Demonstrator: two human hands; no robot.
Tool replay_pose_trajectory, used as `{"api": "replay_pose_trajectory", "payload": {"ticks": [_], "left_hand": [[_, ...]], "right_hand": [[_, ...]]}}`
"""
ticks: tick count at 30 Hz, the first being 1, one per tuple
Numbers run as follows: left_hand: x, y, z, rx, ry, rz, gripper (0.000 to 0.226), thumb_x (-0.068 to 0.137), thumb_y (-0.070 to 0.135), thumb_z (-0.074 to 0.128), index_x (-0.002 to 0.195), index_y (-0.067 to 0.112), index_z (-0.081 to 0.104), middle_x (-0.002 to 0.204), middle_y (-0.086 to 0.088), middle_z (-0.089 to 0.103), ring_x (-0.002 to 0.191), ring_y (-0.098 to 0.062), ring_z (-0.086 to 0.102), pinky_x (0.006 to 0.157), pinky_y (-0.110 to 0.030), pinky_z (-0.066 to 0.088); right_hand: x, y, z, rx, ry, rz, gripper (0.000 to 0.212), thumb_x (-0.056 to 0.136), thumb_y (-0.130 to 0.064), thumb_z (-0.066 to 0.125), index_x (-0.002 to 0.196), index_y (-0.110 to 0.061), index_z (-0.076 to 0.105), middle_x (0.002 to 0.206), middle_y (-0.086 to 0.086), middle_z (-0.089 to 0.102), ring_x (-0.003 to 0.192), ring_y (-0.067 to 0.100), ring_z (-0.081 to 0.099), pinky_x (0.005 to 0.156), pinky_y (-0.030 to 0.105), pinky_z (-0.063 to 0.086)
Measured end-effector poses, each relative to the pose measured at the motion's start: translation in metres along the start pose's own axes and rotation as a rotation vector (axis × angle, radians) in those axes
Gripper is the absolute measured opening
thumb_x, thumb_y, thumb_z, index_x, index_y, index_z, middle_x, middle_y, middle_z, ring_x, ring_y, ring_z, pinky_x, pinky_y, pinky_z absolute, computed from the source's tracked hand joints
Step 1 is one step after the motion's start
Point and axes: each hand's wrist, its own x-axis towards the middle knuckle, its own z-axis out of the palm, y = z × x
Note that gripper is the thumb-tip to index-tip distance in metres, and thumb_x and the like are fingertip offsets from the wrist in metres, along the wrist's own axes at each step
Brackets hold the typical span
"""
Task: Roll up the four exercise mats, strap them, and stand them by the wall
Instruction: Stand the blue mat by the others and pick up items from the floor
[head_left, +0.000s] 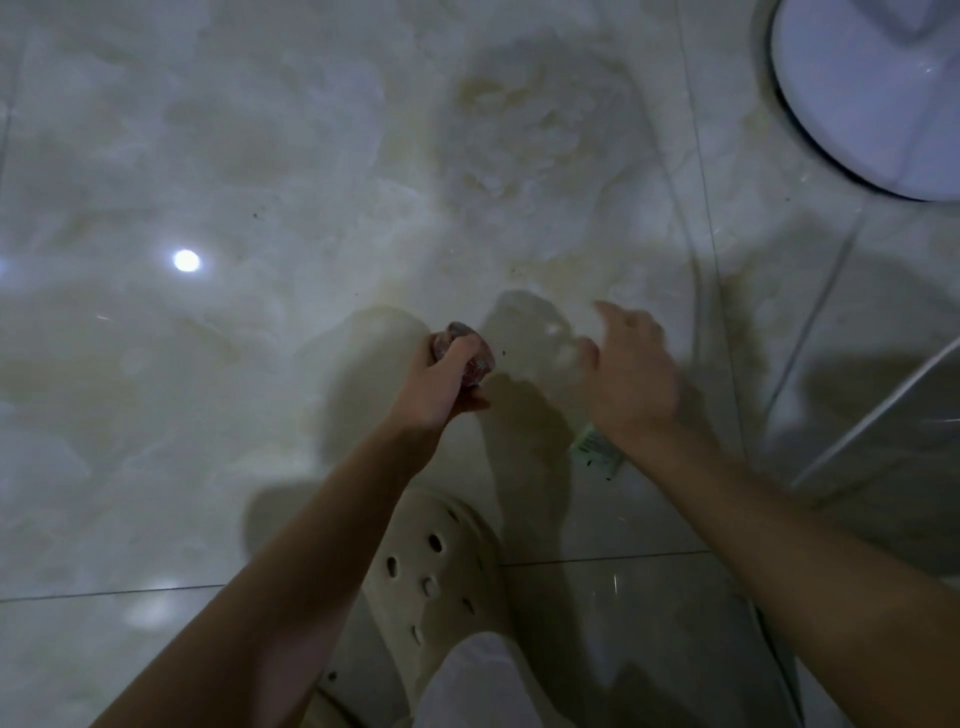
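No exercise mat shows in this view. My left hand (447, 379) grips a small reddish bundle (475, 364), perhaps a strap, low over the glossy marble floor (260, 182). To its right my right hand (631, 374) hovers with relaxed, spread fingers and holds nothing. Under the right wrist a small pale green label or packet (595, 449) lies on the floor. The picture is dim and blurred by motion.
A white round base of an appliance (872, 98) stands at the top right. A thin cable (701, 260) runs down the floor on the right. My foot in a beige perforated clog (441, 571) is at the bottom middle. A metal edge (883, 410) crosses the right side.
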Motion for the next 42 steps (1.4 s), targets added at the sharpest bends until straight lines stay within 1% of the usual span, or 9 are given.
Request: {"api": "replay_pose_trajectory", "payload": {"ticks": [2, 5, 8, 12, 16, 20, 24, 33, 42], "left_hand": [[0.003, -0.001, -0.005, -0.037, 0.015, -0.002, 0.021, 0.096, 0.020, 0.051, 0.115, 0.014, 0.044, 0.095, -0.008, 0.050, 0.068, -0.019, 0.052, 0.077, -0.036, 0.054], [0.004, 0.001, -0.012, -0.055, -0.012, -0.039, 0.027, 0.094, 0.019, 0.055, 0.119, 0.014, 0.044, 0.095, -0.009, 0.051, 0.069, -0.020, 0.054, 0.070, -0.030, 0.056], [0.003, 0.000, -0.021, -0.052, -0.008, -0.046, 0.029, 0.092, 0.017, 0.060, 0.116, 0.014, 0.045, 0.095, -0.007, 0.054, 0.070, -0.021, 0.057, 0.063, -0.025, 0.057], [-0.001, 0.001, -0.040, -0.044, 0.051, -0.041, 0.035, 0.088, 0.011, 0.064, 0.115, 0.009, 0.041, 0.102, -0.011, 0.055, 0.072, -0.019, 0.060, 0.060, -0.023, 0.057], [-0.016, 0.004, -0.075, 0.137, 0.072, 0.051, 0.043, 0.082, 0.010, 0.071, 0.116, 0.009, 0.045, 0.109, -0.007, 0.052, 0.095, -0.024, 0.059, 0.069, -0.025, 0.057], [-0.041, 0.007, -0.112, 0.175, 0.236, 0.100, 0.040, 0.077, 0.010, 0.077, 0.109, 0.005, 0.053, 0.092, -0.006, 0.059, 0.080, -0.021, 0.061, 0.069, -0.029, 0.055], [-0.074, 0.028, -0.144, 0.001, 0.448, 0.133, 0.023, 0.076, 0.002, 0.075, 0.087, 0.004, 0.056, 0.073, -0.009, 0.055, 0.065, -0.024, 0.053, 0.064, -0.033, 0.050], [-0.160, 0.099, -0.218, -0.395, 0.545, 0.133, 0.044, 0.080, 0.006, 0.072, 0.115, 0.006, 0.044, 0.091, -0.013, 0.055, 0.064, -0.019, 0.052, 0.059, -0.025, 0.050], [-0.262, 0.119, -0.269, -0.463, 0.713, 0.254, 0.026, 0.083, 0.021, 0.073, 0.075, 0.014, 0.048, 0.074, -0.003, 0.053, 0.067, -0.014, 0.048, 0.067, -0.026, 0.047]], "right_hand": [[-0.006, 0.019, 0.004, -0.066, -0.072, 0.298, 0.059, 0.095, -0.045, 0.045, 0.139, -0.007, 0.034, 0.137, 0.019, 0.039, 0.125, 0.034, 0.040, 0.095, 0.040, 0.039], [-0.014, 0.032, 0.018, 0.164, -0.257, 0.533, 0.076, 0.086, -0.053, 0.058, 0.133, 0.001, 0.033, 0.136, 0.021, 0.043, 0.122, 0.036, 0.046, 0.091, 0.038, 0.042], [-0.016, 0.028, 0.031, 0.312, -0.314, 0.566, 0.071, 0.084, -0.042, 0.067, 0.131, 0.001, 0.035, 0.133, 0.017, 0.046, 0.116, 0.032, 0.052, 0.074, 0.027, 0.040], [-0.013, 0.010, 0.043, 0.290, -0.298, 0.559, 0.053, 0.086, -0.023, 0.066, 0.129, 0.002, 0.047, 0.131, 0.020, 0.053, 0.114, 0.033, 0.056, 0.072, 0.028, 0.049], [-0.013, -0.027, 0.040, 0.131, -0.263, 0.391, 0.045, 0.089, -0.032, 0.061, 0.122, -0.002, 0.052, 0.124, 0.022, 0.058, 0.111, 0.037, 0.057, 0.088, 0.038, 0.045], [-0.016, -0.080, 0.019, 0.052, -0.270, 0.141, 0.035, 0.095, -0.031, 0.054, 0.116, -0.003, 0.053, 0.114, 0.021, 0.060, 0.104, 0.035, 0.058, 0.079, 0.035, 0.044], [-0.027, -0.138, -0.011, 0.120, -0.223, -0.051, 0.029, 0.090, -0.027, 0.062, 0.109, -0.004, 0.057, 0.104, 0.018, 0.065, 0.095, 0.033, 0.061, 0.072, 0.031, 0.042], [-0.062, -0.260, -0.100, 0.152, -0.138, -0.426, 0.029, 0.090, -0.030, 0.063, 0.102, -0.004, 0.057, 0.098, 0.020, 0.066, 0.089, 0.034, 0.065, 0.074, 0.039, 0.050], [-0.109, -0.359, -0.157, 0.211, -0.021, -0.625, 0.023, 0.087, -0.027, 0.063, 0.091, -0.005, 0.059, 0.089, 0.023, 0.067, 0.085, 0.037, 0.066, 0.075, 0.042, 0.052]]}}
